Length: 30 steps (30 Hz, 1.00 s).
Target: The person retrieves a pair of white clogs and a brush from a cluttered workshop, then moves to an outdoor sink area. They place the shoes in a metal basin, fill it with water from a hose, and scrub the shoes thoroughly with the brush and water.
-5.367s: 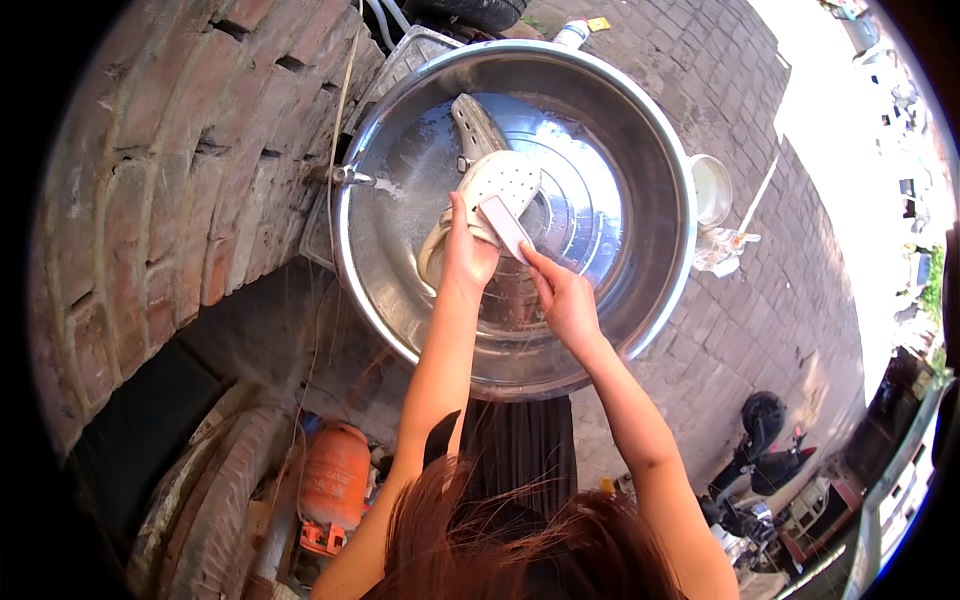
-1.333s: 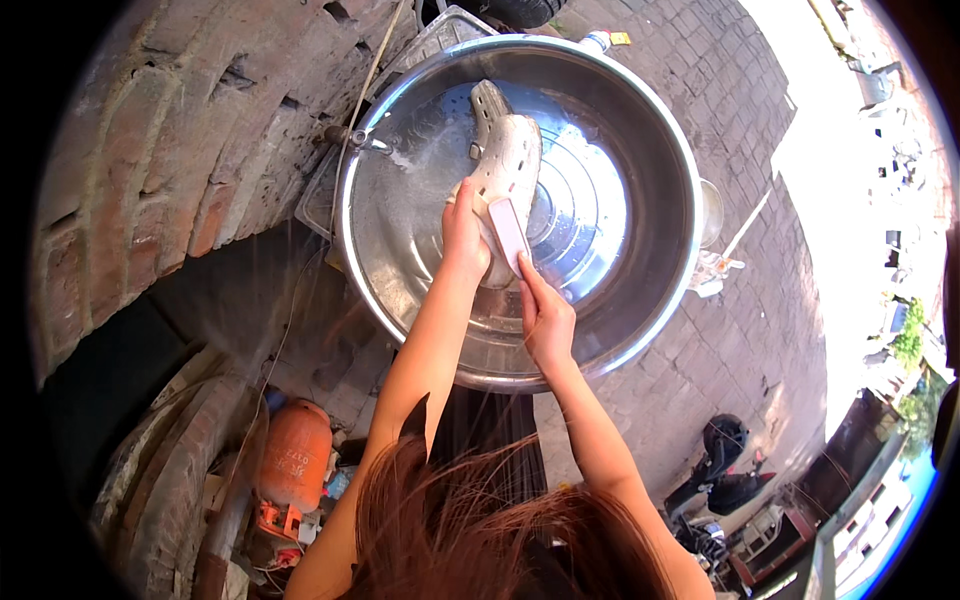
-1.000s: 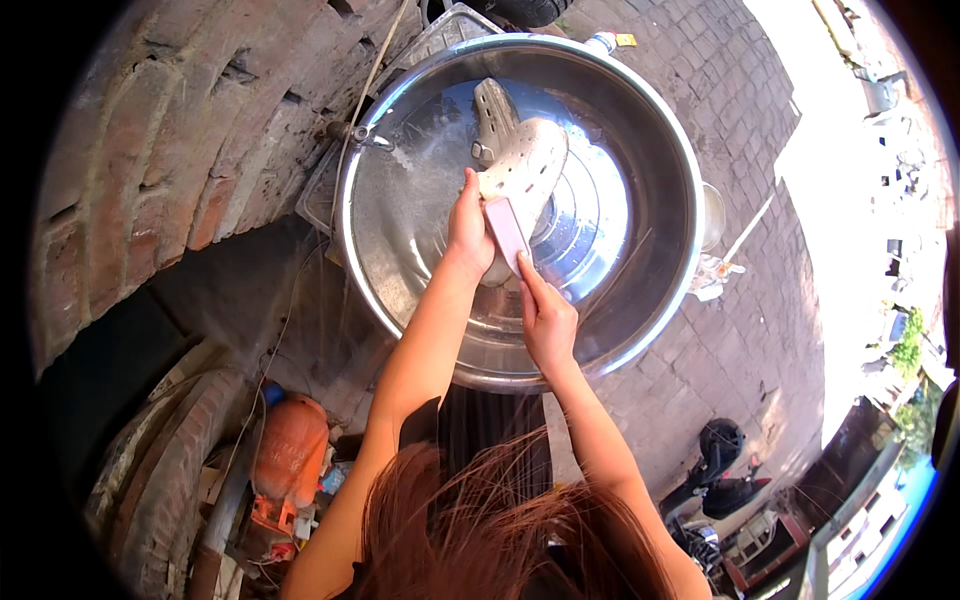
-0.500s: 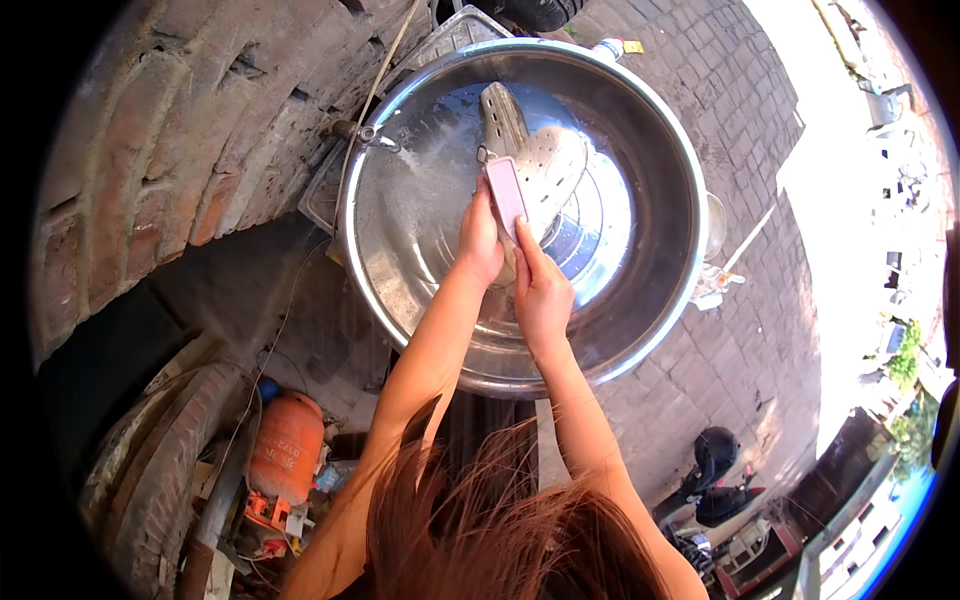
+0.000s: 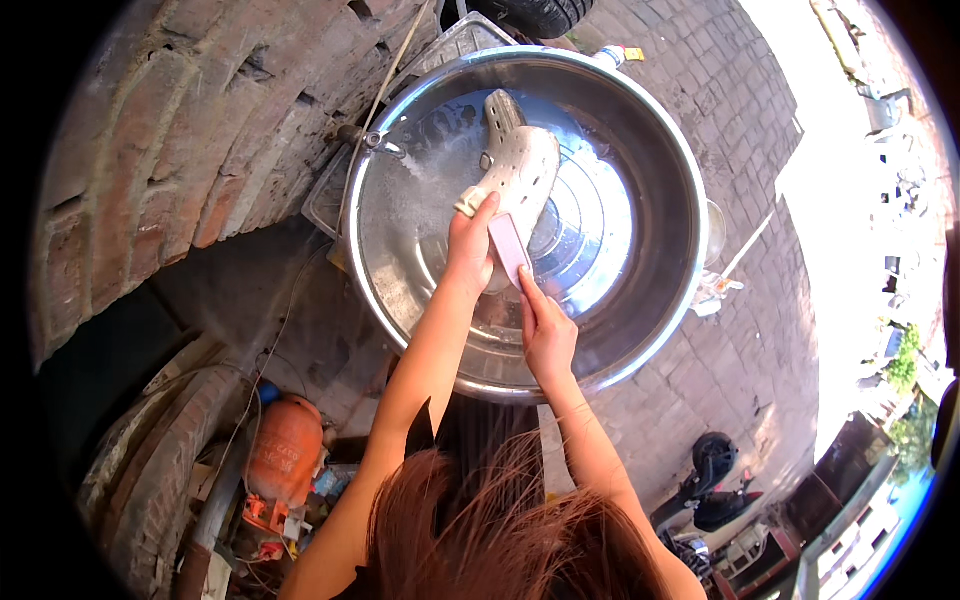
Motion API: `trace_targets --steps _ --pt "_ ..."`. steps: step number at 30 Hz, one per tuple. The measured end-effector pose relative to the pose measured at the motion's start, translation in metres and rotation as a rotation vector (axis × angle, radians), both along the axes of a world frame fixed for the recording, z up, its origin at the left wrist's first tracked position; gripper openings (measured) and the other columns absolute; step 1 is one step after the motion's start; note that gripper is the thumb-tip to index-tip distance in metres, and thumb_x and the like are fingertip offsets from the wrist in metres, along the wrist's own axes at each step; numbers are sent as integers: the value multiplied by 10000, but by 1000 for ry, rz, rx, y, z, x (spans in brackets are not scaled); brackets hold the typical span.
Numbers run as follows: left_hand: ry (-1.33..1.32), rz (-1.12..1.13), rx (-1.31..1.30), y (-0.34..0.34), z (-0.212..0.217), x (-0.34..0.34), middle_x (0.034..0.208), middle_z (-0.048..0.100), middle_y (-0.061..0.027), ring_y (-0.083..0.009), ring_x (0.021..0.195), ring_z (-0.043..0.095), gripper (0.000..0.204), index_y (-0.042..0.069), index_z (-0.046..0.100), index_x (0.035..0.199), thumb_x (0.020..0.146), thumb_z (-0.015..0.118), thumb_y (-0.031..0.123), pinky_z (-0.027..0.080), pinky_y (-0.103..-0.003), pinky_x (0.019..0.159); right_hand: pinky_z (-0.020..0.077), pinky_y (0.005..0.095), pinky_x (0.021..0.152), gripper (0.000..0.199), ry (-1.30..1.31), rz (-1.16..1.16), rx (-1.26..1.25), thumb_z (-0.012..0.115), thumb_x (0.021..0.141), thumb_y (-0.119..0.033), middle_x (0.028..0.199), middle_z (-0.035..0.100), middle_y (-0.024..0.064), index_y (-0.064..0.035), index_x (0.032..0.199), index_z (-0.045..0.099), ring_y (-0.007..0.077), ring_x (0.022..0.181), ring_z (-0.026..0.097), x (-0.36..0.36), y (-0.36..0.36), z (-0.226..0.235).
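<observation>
My left hand (image 5: 468, 248) is closed on the near part of a pale, holed clog (image 5: 530, 165), which it holds tilted inside a large steel basin (image 5: 668, 300). A second pale clog (image 5: 503, 112) lies partly behind it, toward the far side. In my right hand (image 5: 550, 338) is a pink brush (image 5: 508, 242), gripped by its near end and laid along the clog close to my left fingers. Its bristles are hidden. Beside the left wall, a metal tap (image 5: 378, 142) lets water run into the basin.
A rough brick wall (image 5: 150, 130) rises at the left. An orange gas cylinder (image 5: 285, 450) and an old tyre (image 5: 165, 450) stand at the lower left. Another black tyre (image 5: 535, 14) is beyond the basin, and a dark scooter-like vehicle (image 5: 715, 480) is at the lower right.
The held clog has turned, its strap side now showing at the left. The brush and both hands have come slightly nearer to me, the brush still in my right hand.
</observation>
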<state>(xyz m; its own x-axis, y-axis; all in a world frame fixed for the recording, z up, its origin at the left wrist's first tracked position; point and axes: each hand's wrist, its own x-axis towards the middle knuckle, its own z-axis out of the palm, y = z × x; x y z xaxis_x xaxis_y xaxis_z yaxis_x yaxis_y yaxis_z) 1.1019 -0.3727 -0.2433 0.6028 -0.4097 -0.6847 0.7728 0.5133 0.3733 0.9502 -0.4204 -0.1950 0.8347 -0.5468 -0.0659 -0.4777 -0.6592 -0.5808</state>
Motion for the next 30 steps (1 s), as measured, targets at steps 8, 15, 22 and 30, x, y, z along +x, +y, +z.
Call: trace_targets --steps 8,15,22,30 --pt "-152 -10 74 3 -15 -22 1103 625 -60 -135 977 600 309 -1 557 1178 891 613 99 473 -271 842 520 373 670 366 -148 -90 22 592 887 -110 880 672 177 -182 1246 596 314 764 671 26 -25 -10" --pt "-178 -6 166 13 -8 -45 1082 626 -50 -123 957 596 286 -7 561 1164 895 605 79 476 -259 820 511 362 692 338 75 -244 189 560 914 -132 978 662 186 -144 1250 586 328 823 661 69 -48 7" --pt "-214 -40 213 31 -7 -38 1081 628 -70 -137 955 605 284 -30 555 1157 895 600 71 486 -265 823 508 356 769 351 68 -172 186 563 910 -125 974 673 172 -177 1257 589 301 878 670 32 -9 5" --pt "3 144 145 53 -16 -43 1162 595 -79 -168 1049 576 342 -9 524 1213 891 600 76 456 -300 900 393 174 513 639 -307 -140 863 501 968 -186 1003 686 85 -25 1465 134 21 562 496 180 -22 -22"
